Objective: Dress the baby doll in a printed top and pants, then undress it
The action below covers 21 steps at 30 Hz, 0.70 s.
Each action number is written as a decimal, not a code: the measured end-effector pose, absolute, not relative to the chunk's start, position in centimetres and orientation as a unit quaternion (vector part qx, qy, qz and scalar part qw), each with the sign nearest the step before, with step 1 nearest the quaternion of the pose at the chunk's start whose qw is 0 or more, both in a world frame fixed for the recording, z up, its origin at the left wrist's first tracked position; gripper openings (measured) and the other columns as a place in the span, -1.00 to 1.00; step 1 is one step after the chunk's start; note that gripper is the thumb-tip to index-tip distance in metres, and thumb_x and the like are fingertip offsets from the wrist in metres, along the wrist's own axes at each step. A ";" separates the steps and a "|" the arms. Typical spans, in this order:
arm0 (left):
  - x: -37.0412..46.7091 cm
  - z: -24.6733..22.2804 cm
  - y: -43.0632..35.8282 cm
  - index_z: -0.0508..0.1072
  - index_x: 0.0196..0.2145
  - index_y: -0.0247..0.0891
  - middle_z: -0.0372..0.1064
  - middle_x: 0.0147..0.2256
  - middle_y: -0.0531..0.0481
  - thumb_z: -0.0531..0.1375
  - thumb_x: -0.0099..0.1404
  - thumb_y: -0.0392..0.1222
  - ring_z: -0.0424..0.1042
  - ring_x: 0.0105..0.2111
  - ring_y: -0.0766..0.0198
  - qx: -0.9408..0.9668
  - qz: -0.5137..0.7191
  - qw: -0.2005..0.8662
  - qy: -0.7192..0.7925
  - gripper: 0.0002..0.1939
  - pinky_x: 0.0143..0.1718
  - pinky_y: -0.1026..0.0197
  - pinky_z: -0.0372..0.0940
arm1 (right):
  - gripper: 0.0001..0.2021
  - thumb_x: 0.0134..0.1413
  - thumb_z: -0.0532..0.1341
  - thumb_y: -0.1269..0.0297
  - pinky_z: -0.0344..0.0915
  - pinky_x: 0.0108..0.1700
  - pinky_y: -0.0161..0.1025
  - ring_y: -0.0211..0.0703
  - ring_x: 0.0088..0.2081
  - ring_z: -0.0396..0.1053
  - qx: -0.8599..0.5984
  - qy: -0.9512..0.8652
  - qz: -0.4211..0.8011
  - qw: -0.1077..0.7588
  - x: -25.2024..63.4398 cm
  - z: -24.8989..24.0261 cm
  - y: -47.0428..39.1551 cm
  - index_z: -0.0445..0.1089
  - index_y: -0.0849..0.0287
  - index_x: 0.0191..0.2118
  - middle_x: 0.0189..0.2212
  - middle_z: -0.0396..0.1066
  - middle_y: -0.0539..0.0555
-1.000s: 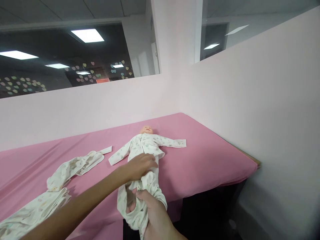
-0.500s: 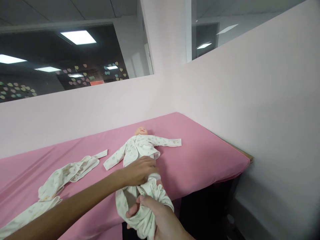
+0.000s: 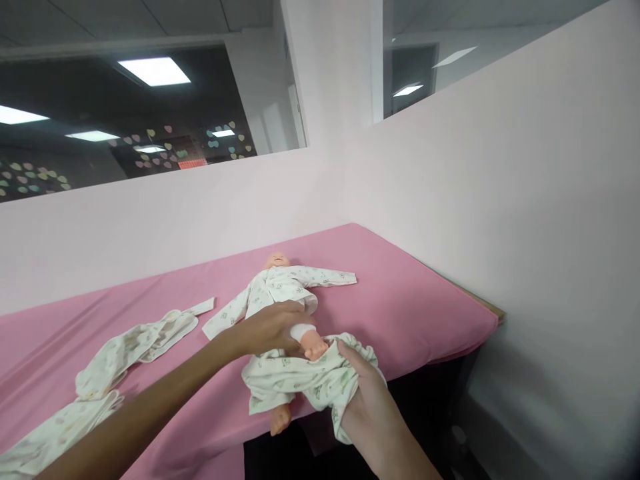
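Note:
A baby doll (image 3: 277, 261) lies on its back on the pink table (image 3: 410, 307), dressed in a white printed top (image 3: 280, 285). My left hand (image 3: 273, 327) grips the doll's raised leg just above the bare foot (image 3: 315, 347). My right hand (image 3: 365, 400) is shut on the bunched white printed pants (image 3: 295, 381) at the table's front edge, to the right of the doll's legs. The doll's other bare foot (image 3: 280, 420) sticks out below the pants, over the edge.
More white printed baby clothes (image 3: 130, 341) lie crumpled on the table's left side. Pale pink partition walls (image 3: 500, 200) close off the back and the right. The table's right corner (image 3: 493, 313) is close to the wall, with dark floor below the front edge.
My right hand has moved right and up, dragging the pants with it. Both of the doll's feet now show bare. My left hand has shifted onto the raised leg.

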<state>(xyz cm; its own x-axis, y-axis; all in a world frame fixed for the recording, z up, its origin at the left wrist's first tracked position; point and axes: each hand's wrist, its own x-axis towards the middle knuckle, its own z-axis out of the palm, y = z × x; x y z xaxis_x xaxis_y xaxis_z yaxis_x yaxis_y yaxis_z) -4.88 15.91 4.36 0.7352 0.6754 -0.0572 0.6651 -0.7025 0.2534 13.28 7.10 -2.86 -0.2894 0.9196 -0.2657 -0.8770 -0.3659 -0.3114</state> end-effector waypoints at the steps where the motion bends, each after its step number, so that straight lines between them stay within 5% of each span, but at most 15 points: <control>1: -4.6 3.7 15.8 0.47 -0.03 -0.11 0.36 -0.18 -0.03 0.19 0.23 -0.17 0.34 -0.17 0.14 0.933 0.008 0.085 0.349 -0.67 -0.19 0.16 0.20 | -0.72 -0.02 0.37 0.28 0.42 -0.16 -0.14 0.00 -0.15 0.48 -0.198 -0.059 0.802 0.560 13.5 -2.6 7.2 0.44 0.23 -0.16 -0.27 0.50 0.12; 5: -3.4 1.1 15.9 0.45 -0.02 -0.14 0.33 -0.26 -0.05 0.11 0.11 -0.47 0.33 -0.18 0.13 0.950 -0.012 -0.064 0.306 -0.51 -0.13 0.09 0.18 | -0.68 0.00 0.37 0.25 0.42 -0.19 -0.15 -0.02 -0.19 0.49 -0.199 -0.078 0.793 0.570 13.6 -2.7 7.3 0.41 0.21 -0.11 -0.24 0.50 0.11; 10: -2.6 0.9 15.9 0.45 -0.36 -0.27 0.34 -0.30 -0.07 0.07 0.06 -0.51 0.33 -0.20 0.12 0.943 -0.029 -0.072 0.324 -0.74 -0.11 0.06 0.22 | -0.56 -0.03 0.40 0.21 0.42 -0.26 -0.16 -0.02 -0.24 0.50 -0.241 -0.068 0.791 0.559 12.5 -4.0 7.9 0.37 0.20 -0.01 -0.26 0.51 0.12; 14: -2.6 2.5 13.8 0.44 -0.08 -0.22 0.39 -0.07 -0.10 0.00 0.12 -0.51 0.34 -0.02 0.07 0.940 0.001 0.030 0.340 -0.54 -0.07 0.08 0.25 | -0.55 -0.01 0.39 0.17 0.41 -0.29 -0.19 -0.04 -0.25 0.50 -0.267 -0.047 0.799 0.537 11.8 -4.1 8.3 0.37 0.23 0.00 -0.25 0.51 0.13; 18: -1.7 2.5 9.3 0.38 0.04 -0.16 0.42 -0.05 -0.09 -0.13 0.38 -0.31 0.40 -0.01 0.10 0.890 0.087 0.126 0.430 -0.59 -0.09 0.10 0.33 | -0.59 0.00 0.38 0.10 0.39 -0.31 -0.24 -0.07 -0.25 0.49 -0.252 -0.062 0.806 0.532 11.6 -3.9 8.1 0.40 0.19 -0.07 -0.28 0.52 0.09; 21: -0.2 -0.3 6.2 0.18 0.23 -0.20 0.25 0.17 -0.22 0.06 0.36 -0.05 0.26 0.16 -0.06 0.874 0.140 0.020 0.465 -0.49 0.04 -0.05 0.30 | -0.60 -0.01 0.37 0.04 0.38 -0.32 -0.25 -0.08 -0.26 0.49 -0.256 -0.054 0.824 0.503 11.8 -4.0 7.9 0.42 0.16 -0.10 -0.34 0.51 0.06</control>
<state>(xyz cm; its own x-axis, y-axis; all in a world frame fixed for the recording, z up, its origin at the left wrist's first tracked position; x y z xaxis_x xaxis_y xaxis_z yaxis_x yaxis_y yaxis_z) -0.22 6.23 -0.29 0.5288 0.8179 0.2268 0.8066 -0.5674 0.1658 11.77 7.88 -4.00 -0.3635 0.8559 -0.3679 -0.8010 -0.4888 -0.3456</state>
